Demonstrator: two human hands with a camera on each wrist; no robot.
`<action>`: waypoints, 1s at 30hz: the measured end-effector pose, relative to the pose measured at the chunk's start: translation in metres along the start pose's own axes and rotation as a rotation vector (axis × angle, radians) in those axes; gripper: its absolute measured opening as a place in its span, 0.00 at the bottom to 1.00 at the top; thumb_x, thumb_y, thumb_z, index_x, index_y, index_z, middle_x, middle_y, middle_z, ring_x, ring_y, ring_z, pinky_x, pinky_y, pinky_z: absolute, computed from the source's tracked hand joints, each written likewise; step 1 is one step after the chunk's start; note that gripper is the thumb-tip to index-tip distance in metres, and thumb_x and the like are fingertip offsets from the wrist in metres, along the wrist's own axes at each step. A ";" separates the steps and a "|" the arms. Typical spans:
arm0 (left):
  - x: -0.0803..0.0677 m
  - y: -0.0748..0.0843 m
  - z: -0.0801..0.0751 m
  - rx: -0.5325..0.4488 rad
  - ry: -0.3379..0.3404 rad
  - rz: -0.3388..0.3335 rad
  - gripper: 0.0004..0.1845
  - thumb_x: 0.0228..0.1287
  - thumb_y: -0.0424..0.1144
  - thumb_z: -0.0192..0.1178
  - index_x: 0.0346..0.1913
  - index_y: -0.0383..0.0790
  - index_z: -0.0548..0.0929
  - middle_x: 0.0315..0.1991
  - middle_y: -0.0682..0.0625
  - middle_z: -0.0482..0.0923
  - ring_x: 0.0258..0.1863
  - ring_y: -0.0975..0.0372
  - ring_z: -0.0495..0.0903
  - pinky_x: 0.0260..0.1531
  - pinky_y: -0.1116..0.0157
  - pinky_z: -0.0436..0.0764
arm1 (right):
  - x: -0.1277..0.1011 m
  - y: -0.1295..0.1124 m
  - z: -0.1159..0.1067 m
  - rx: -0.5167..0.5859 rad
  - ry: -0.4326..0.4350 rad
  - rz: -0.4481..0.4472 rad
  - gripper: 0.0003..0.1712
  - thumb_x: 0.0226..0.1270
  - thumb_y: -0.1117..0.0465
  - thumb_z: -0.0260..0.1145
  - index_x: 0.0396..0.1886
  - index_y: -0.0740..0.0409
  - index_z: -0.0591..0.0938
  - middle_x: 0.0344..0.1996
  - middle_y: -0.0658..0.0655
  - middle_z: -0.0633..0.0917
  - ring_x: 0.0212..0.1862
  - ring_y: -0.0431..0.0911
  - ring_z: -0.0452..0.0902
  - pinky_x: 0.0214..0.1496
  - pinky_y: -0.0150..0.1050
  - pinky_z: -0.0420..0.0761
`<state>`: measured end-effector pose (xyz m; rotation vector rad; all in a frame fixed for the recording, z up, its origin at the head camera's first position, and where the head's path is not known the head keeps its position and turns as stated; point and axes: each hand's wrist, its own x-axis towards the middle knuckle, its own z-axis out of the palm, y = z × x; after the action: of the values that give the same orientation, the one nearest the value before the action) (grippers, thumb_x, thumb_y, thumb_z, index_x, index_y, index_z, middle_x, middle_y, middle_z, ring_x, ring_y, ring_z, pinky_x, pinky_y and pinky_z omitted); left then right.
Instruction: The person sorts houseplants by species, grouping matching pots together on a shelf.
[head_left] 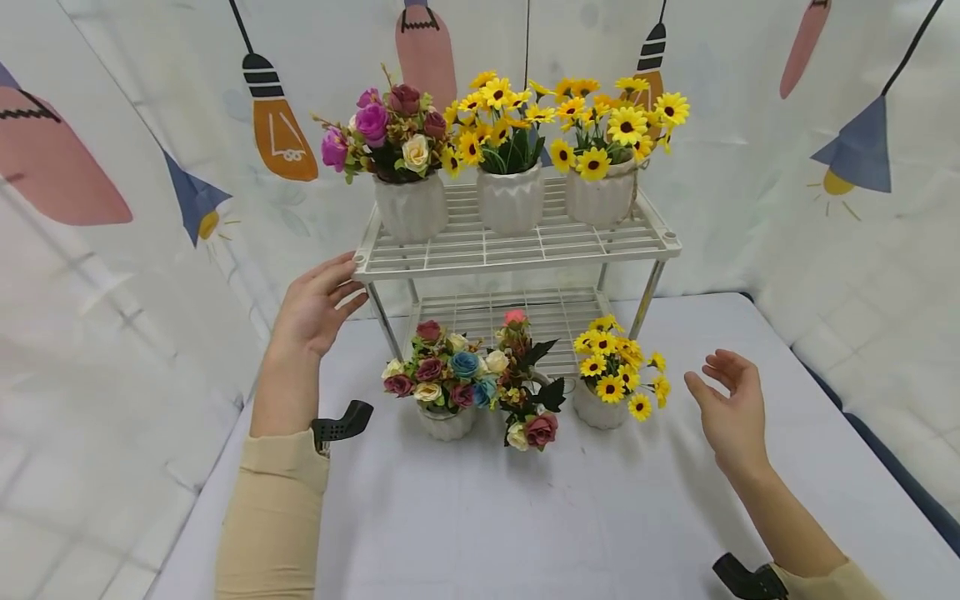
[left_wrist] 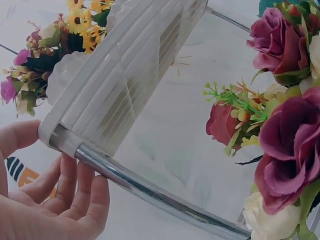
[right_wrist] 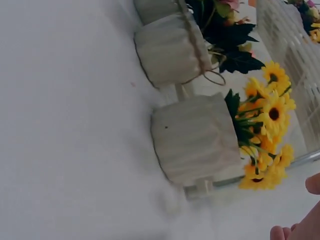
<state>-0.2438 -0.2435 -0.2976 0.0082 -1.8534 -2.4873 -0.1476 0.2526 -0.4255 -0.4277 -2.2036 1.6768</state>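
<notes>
A white two-tier wire rack (head_left: 517, 246) stands at the back of the table. Its top shelf carries three white pots: one of purple and cream roses (head_left: 390, 137) and two of yellow daisies (head_left: 498, 112) (head_left: 615, 125). In front of the rack stand a mixed rose pot (head_left: 442, 379), a smaller rose pot (head_left: 528, 392) and a yellow daisy pot (head_left: 611, 375) (right_wrist: 197, 137). My left hand (head_left: 315, 304) (left_wrist: 55, 200) is open, fingers at the rack's front left corner (left_wrist: 55, 137). My right hand (head_left: 731, 408) hovers open to the right of the daisy pot, touching nothing.
The table (head_left: 525, 517) is covered in a pale grey cloth. A printed curtain (head_left: 112, 167) with lamp shapes hangs close behind and on both sides. The table's right edge (head_left: 885, 450) drops to a dark gap.
</notes>
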 end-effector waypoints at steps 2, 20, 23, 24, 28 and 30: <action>0.000 0.000 0.000 0.001 0.012 -0.003 0.27 0.73 0.42 0.66 0.69 0.34 0.73 0.53 0.50 0.80 0.53 0.59 0.77 0.58 0.61 0.72 | -0.004 0.002 0.003 -0.005 -0.028 0.015 0.35 0.78 0.61 0.63 0.76 0.61 0.59 0.67 0.56 0.68 0.67 0.48 0.66 0.59 0.24 0.72; -0.002 -0.002 0.002 0.030 0.019 0.024 0.28 0.74 0.43 0.65 0.70 0.33 0.73 0.55 0.50 0.78 0.55 0.58 0.76 0.59 0.61 0.73 | -0.033 0.029 0.028 -0.044 -0.289 0.137 0.33 0.85 0.60 0.49 0.80 0.67 0.50 0.75 0.69 0.60 0.77 0.59 0.55 0.74 0.56 0.63; -0.002 -0.002 0.003 0.030 0.023 0.025 0.29 0.74 0.43 0.65 0.71 0.33 0.73 0.55 0.50 0.78 0.55 0.58 0.75 0.58 0.61 0.73 | -0.039 0.032 0.032 -0.040 -0.325 0.174 0.36 0.83 0.61 0.53 0.80 0.67 0.50 0.74 0.69 0.61 0.77 0.61 0.53 0.74 0.58 0.62; -0.002 -0.001 0.003 0.032 0.023 0.026 0.29 0.74 0.43 0.65 0.71 0.33 0.72 0.55 0.50 0.78 0.55 0.58 0.76 0.58 0.61 0.73 | -0.040 0.032 0.034 -0.039 -0.331 0.181 0.37 0.82 0.59 0.55 0.80 0.67 0.50 0.74 0.69 0.61 0.78 0.61 0.53 0.74 0.58 0.63; -0.002 -0.001 0.004 0.022 0.026 0.024 0.29 0.74 0.42 0.65 0.71 0.33 0.73 0.55 0.50 0.78 0.54 0.58 0.76 0.58 0.61 0.73 | -0.045 0.036 0.042 -0.037 -0.348 0.186 0.46 0.78 0.51 0.64 0.80 0.68 0.50 0.77 0.70 0.58 0.77 0.63 0.54 0.72 0.57 0.66; -0.002 -0.001 0.003 0.015 0.027 0.022 0.29 0.74 0.42 0.65 0.71 0.34 0.73 0.55 0.50 0.78 0.54 0.58 0.76 0.58 0.61 0.73 | -0.046 0.038 0.046 -0.023 -0.345 0.174 0.50 0.76 0.47 0.66 0.80 0.67 0.50 0.78 0.69 0.55 0.78 0.62 0.54 0.72 0.56 0.67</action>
<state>-0.2420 -0.2399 -0.2974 0.0223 -1.8519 -2.4459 -0.1251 0.2028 -0.4773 -0.3669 -2.4929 1.9422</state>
